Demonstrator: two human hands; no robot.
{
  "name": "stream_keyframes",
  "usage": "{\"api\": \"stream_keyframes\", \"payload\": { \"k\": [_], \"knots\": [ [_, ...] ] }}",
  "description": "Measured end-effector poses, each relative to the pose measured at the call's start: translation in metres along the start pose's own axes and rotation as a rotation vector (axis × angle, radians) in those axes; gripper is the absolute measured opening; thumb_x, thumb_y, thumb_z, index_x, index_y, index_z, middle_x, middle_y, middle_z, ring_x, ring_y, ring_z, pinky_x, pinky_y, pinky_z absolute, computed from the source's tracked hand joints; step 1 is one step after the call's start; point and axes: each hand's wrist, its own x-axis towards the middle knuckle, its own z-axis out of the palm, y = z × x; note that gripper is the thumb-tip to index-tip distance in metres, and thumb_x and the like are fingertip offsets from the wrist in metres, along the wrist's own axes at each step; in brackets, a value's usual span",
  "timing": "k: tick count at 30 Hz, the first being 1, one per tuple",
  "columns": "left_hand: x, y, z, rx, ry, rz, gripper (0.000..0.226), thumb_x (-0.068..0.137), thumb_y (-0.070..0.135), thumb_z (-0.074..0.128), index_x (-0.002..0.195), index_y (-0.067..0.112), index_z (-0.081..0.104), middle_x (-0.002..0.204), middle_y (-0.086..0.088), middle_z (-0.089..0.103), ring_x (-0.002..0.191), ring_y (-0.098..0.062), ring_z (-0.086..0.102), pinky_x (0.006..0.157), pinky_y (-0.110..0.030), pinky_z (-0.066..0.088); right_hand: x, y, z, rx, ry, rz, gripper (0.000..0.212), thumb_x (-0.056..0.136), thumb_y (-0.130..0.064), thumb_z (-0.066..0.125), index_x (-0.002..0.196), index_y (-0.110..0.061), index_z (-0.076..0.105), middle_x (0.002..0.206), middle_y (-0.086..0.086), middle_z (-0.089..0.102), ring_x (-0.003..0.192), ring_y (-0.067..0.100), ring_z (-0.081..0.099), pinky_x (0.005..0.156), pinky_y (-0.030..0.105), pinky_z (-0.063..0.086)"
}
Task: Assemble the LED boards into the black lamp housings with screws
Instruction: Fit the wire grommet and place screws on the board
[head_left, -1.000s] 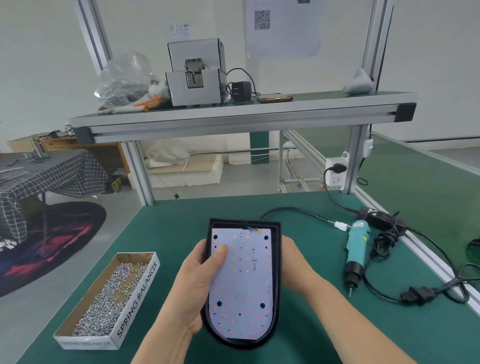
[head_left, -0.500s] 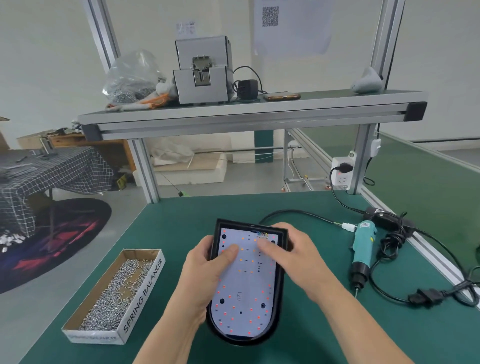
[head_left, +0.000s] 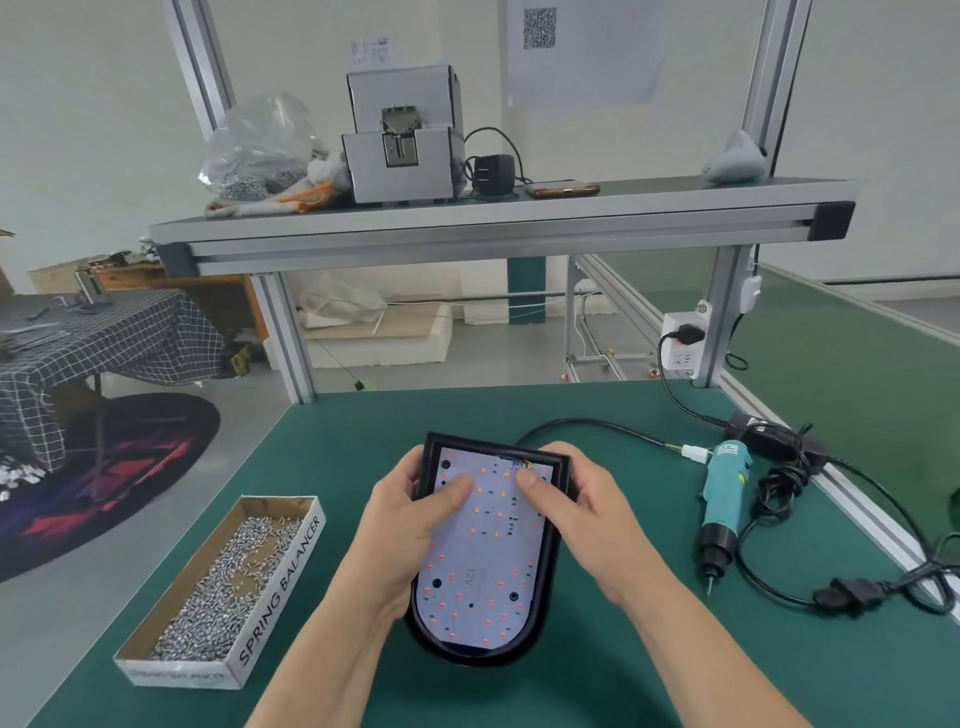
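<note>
Left hand (head_left: 410, 525), right hand (head_left: 582, 519) grip 1 housing (head_left: 549, 577), thumbs on 1 LED board (head_left: 478, 566) "12V"; 1 "SPRING BALANCER" box (head_left: 280, 574) beside left hand.

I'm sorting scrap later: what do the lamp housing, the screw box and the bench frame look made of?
The lamp housing: probably moulded plastic, glossy black; its rounded rim shows soft highlights. The screw box: cardboard, brown raw inside, white printed outside, with folded edges. The bench frame: likely aluminium extrusion, matte silver, with long slots along its lengths.
</note>
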Motion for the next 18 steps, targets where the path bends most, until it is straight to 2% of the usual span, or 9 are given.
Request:
{"api": "stream_keyframes", "payload": {
  "k": [2, 4, 5, 7, 9, 10, 14, 16, 18],
  "knots": [
    [0.002, 0.000, -0.001, -0.004, -0.036, 0.009, 0.023, 0.083, 0.012, 0.079, 0.104, 0.020, 0.074, 0.108, -0.016, 0.075, 0.091, -0.032, 0.075, 0.072, -0.039, 0.060, 0.003, 0.004, -0.008, 0.243, -0.107, 0.101, 0.039, 0.098, -0.047, 0.051, 0.109, -0.015, 0.069, 0.102, 0.000, 0.070, 0.091, 0.015, 0.061, 0.080, 0.029, 0.048],
    [0.004, -0.001, -0.002, -0.002, -0.093, 0.033, 0.026, 0.082, 0.016, 0.077, 0.108, 0.020, 0.073, 0.111, -0.013, 0.075, 0.095, -0.028, 0.074, 0.075, -0.034, 0.059, 0.008, 0.008, -0.018, 0.562, -0.142, 0.205, 0.048, 0.099, -0.045, 0.043, 0.130, -0.016, 0.066, 0.133, 0.009, 0.066, 0.112, 0.023, 0.062, 0.092, 0.040, 0.045],
    [0.006, -0.001, -0.003, -0.010, -0.119, 0.040, 0.029, 0.082, 0.018, 0.077, 0.111, 0.019, 0.072, 0.114, -0.012, 0.074, 0.099, -0.027, 0.073, 0.078, -0.033, 0.059, 0.010, 0.011, -0.020, 0.617, -0.161, 0.218, 0.046, 0.098, -0.039, 0.045, 0.134, -0.018, 0.064, 0.138, 0.009, 0.063, 0.118, 0.025, 0.060, 0.098, 0.044, 0.042],
    [0.008, -0.002, -0.002, -0.044, -0.166, 0.029, 0.033, 0.081, 0.022, 0.082, 0.112, 0.019, 0.072, 0.117, -0.013, 0.073, 0.103, -0.026, 0.072, 0.083, -0.033, 0.058, 0.011, 0.017, -0.014, 0.466, -0.206, 0.224, 0.039, 0.090, -0.028, 0.054, 0.125, -0.031, 0.070, 0.127, -0.003, 0.070, 0.112, 0.016, 0.066, 0.098, 0.038, 0.048],
    [0.012, -0.001, -0.003, -0.060, -0.183, 0.005, 0.034, 0.075, 0.025, 0.085, 0.107, 0.020, 0.074, 0.114, -0.012, 0.074, 0.102, -0.026, 0.071, 0.084, -0.034, 0.058, 0.009, 0.021, -0.001, 0.216, -0.288, 0.234, 0.031, 0.085, -0.022, 0.056, 0.095, -0.041, 0.078, 0.093, -0.017, 0.075, 0.081, 0.000, 0.067, 0.075, 0.019, 0.053],
    [0.014, -0.001, -0.005, -0.058, -0.190, -0.001, 0.034, 0.074, 0.024, 0.086, 0.106, 0.019, 0.075, 0.112, -0.011, 0.074, 0.102, -0.026, 0.071, 0.084, -0.035, 0.058, 0.008, 0.024, 0.004, 0.156, -0.309, 0.228, 0.029, 0.085, -0.021, 0.056, 0.088, -0.040, 0.077, 0.084, -0.018, 0.073, 0.073, -0.003, 0.064, 0.068, 0.016, 0.051],
    [0.021, 0.005, -0.027, 0.043, -0.323, 0.058, 0.029, 0.077, 0.015, 0.075, 0.105, 0.011, 0.071, 0.108, -0.013, 0.069, 0.102, -0.026, 0.064, 0.090, -0.031, 0.053, 0.011, 0.035, -0.003, 0.242, -0.202, 0.107, 0.012, 0.082, -0.009, 0.059, 0.093, -0.010, 0.063, 0.083, -0.006, 0.066, 0.073, 0.008, 0.057, 0.065, 0.020, 0.044],
    [0.022, 0.008, -0.039, 0.120, -0.360, 0.064, 0.026, 0.077, 0.011, 0.072, 0.103, 0.012, 0.071, 0.105, -0.011, 0.068, 0.101, -0.024, 0.063, 0.088, -0.028, 0.051, 0.012, 0.038, -0.015, 0.293, -0.211, 0.092, 0.009, 0.085, -0.008, 0.061, 0.093, -0.008, 0.058, 0.079, -0.004, 0.066, 0.070, 0.008, 0.060, 0.064, 0.019, 0.047],
    [0.024, 0.008, -0.050, 0.094, -0.357, 0.033, 0.025, 0.075, 0.010, 0.072, 0.099, 0.013, 0.073, 0.102, -0.012, 0.068, 0.098, -0.024, 0.063, 0.085, -0.029, 0.051, 0.011, 0.039, -0.022, 0.291, -0.263, 0.093, 0.011, 0.091, -0.012, 0.060, 0.098, -0.004, 0.059, 0.075, -0.001, 0.065, 0.068, 0.012, 0.063, 0.064, 0.022, 0.049]
  ]
}}
